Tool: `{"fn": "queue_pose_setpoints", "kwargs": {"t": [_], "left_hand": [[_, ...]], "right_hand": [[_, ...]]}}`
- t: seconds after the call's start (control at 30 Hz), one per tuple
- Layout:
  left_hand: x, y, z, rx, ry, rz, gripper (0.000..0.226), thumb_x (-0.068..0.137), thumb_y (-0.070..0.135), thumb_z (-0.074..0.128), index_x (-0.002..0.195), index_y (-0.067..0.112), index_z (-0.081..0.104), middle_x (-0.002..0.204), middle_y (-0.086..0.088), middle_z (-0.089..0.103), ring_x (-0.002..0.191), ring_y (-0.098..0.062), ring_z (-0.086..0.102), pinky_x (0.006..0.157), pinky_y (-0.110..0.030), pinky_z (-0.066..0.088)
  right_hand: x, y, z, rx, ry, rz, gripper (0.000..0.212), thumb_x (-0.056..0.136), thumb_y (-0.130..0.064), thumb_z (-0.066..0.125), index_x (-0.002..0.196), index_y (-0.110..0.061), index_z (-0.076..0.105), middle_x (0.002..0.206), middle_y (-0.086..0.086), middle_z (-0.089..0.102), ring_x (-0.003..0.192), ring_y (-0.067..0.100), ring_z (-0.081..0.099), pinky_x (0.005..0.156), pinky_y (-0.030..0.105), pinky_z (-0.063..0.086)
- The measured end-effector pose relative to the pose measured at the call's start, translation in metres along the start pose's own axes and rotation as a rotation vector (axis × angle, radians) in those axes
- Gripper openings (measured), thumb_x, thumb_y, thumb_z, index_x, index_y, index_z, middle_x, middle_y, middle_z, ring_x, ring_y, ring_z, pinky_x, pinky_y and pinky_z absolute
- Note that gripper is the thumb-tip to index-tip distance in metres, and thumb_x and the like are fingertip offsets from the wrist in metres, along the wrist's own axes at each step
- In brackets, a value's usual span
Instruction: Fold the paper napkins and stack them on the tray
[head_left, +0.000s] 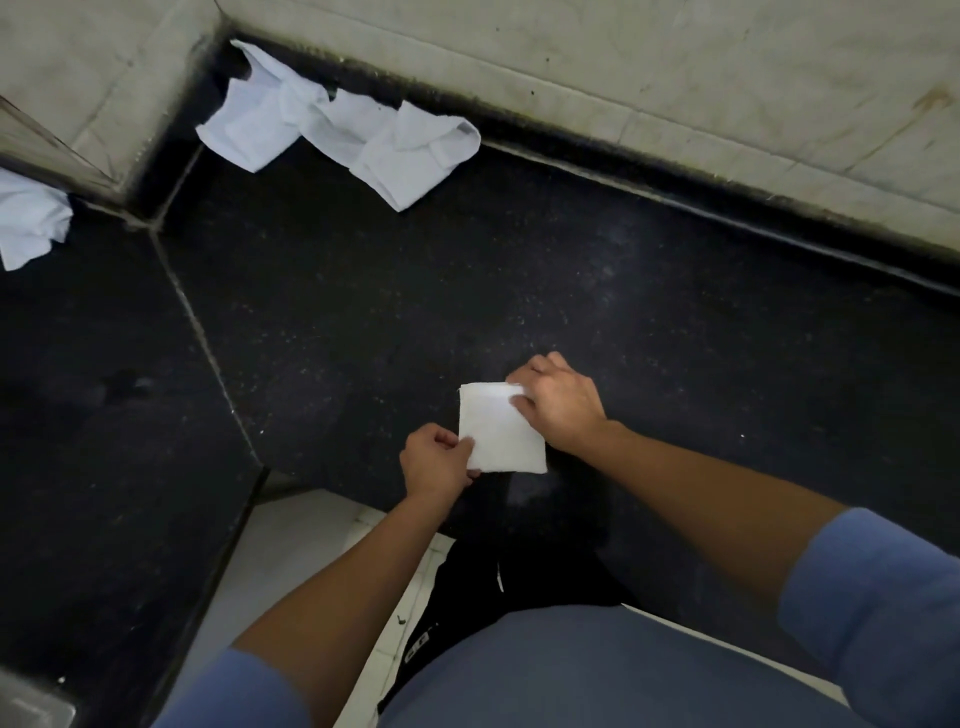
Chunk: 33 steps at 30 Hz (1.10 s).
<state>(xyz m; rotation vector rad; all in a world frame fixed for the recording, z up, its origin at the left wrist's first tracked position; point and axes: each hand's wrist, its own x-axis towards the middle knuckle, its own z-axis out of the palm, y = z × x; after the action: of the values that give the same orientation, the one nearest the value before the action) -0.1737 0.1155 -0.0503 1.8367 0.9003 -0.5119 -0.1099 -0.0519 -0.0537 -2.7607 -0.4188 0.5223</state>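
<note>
Step in hand: folding, judged late in the fold; one napkin is already a small, neat square.
Folded napkin (501, 434): lower centre of the frame, flat on or just above the dark counter (467, 260); I cannot tell if it is lifted.
Left hand (436, 460): narrow grip, thumb and fingers pinching the napkin's lower left corner.
Right hand (558, 402): fingers curled onto the upper right corner, holding it; the thumb is hidden.
Loose napkins (337, 124): upper left of the frame, against the wall, rumpled and overlapping, well apart from the hands.
Crumpled napkin (28, 218): far left edge, on its own.
Tray: not identifiable; a grey corner (31, 701) shows at the lower left, too little to name.
Progress: early by my reading, with several napkins unfolded and no stack in sight.
Next move calls for: pressing the crease flat, then carrying the square without letting the layers spring open. Thin paper tears if the two hands pull apart.
Risk: the fold fanning open on release.
</note>
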Motion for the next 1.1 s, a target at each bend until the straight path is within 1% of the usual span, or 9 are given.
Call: {"fn": "queue_pose_setpoints", "kwargs": {"t": [0.13,0.27,0.4,0.5,0.57,0.73,0.87,0.97,1.1], "left_hand": [[-0.002,-0.006,-0.001,0.079,-0.005,0.009,0.018,0.082,0.017,0.071,0.075,0.007,0.058,0.078,-0.013,0.066,0.060,-0.024,0.067,0.053,-0.034,0.057],[-0.005,-0.008,-0.002,0.536,-0.044,0.210,0.026,0.081,0.036,0.069,0.073,0.019,0.051,0.075,0.001,0.059,0.071,-0.018,0.057,0.060,-0.031,0.043],[-0.002,-0.005,-0.007,0.898,0.015,0.527,0.041,0.084,0.040,0.065,0.113,0.020,0.046,0.117,-0.002,0.048,0.103,-0.021,0.051,0.076,-0.034,0.048],[0.014,-0.001,-0.014,1.173,-0.054,0.918,0.059,0.090,0.038,0.057,0.141,0.021,0.034,0.153,-0.008,0.024,0.133,-0.028,0.030,0.100,-0.040,0.038],[0.022,0.006,-0.017,1.280,-0.189,0.935,0.057,0.095,0.040,0.046,0.146,0.023,0.028,0.159,-0.003,0.008,0.142,-0.026,0.016,0.109,-0.042,0.027],[0.027,0.012,-0.023,1.301,-0.243,0.880,0.060,0.095,0.044,0.046,0.147,0.023,0.026,0.160,-0.001,0.005,0.144,-0.025,0.011,0.113,-0.042,0.023],[0.011,0.003,-0.033,1.117,-0.109,0.856,0.054,0.090,0.036,0.056,0.140,0.019,0.043,0.155,-0.005,0.025,0.139,-0.027,0.026,0.107,-0.043,0.031],[-0.002,-0.016,-0.048,1.082,-0.045,0.838,0.049,0.086,0.031,0.063,0.132,0.016,0.052,0.148,-0.009,0.038,0.131,-0.029,0.038,0.099,-0.044,0.038],[-0.008,-0.025,-0.050,1.098,-0.014,0.881,0.043,0.085,0.024,0.064,0.127,0.016,0.057,0.144,-0.011,0.043,0.126,-0.033,0.044,0.094,-0.046,0.042]], "right_hand": [[-0.001,0.003,-0.001,-0.099,0.036,0.002,0.028,0.094,-0.030,0.053,0.121,-0.022,0.058,0.118,0.000,0.052,0.115,0.021,0.043,0.077,0.034,0.048],[-0.009,-0.006,0.001,-0.183,0.161,-0.211,0.021,0.072,-0.008,0.073,0.091,-0.013,0.067,0.090,0.006,0.057,0.082,0.023,0.055,0.051,0.029,0.044],[-0.039,0.011,0.019,-0.197,0.074,-0.353,0.026,0.066,-0.012,0.080,0.089,-0.015,0.067,0.089,0.004,0.059,0.078,0.022,0.059,0.042,0.026,0.037],[-0.060,0.034,0.027,-0.206,0.046,-0.267,0.041,0.072,-0.018,0.076,0.111,-0.017,0.065,0.111,0.005,0.060,0.098,0.025,0.058,0.060,0.031,0.051],[-0.067,0.040,0.028,-0.249,0.043,-0.250,0.044,0.074,-0.021,0.074,0.117,-0.017,0.063,0.121,0.006,0.059,0.108,0.026,0.056,0.068,0.036,0.054],[-0.041,0.018,0.006,-0.142,0.177,-0.218,0.025,0.079,-0.018,0.069,0.104,-0.012,0.069,0.107,0.005,0.062,0.098,0.027,0.057,0.068,0.040,0.053],[0.004,-0.008,-0.013,-0.087,-0.096,-0.042,0.046,0.091,-0.037,0.057,0.133,-0.019,0.048,0.128,0.006,0.046,0.119,0.025,0.043,0.091,0.039,0.043],[0.016,-0.011,-0.012,-0.135,-0.166,-0.049,0.041,0.090,-0.033,0.058,0.128,-0.022,0.049,0.127,0.006,0.044,0.119,0.025,0.040,0.091,0.037,0.042],[0.005,0.005,-0.009,-0.081,-0.053,-0.123,0.030,0.089,-0.027,0.057,0.119,-0.024,0.055,0.121,0.000,0.045,0.114,0.020,0.041,0.083,0.031,0.040]]}}
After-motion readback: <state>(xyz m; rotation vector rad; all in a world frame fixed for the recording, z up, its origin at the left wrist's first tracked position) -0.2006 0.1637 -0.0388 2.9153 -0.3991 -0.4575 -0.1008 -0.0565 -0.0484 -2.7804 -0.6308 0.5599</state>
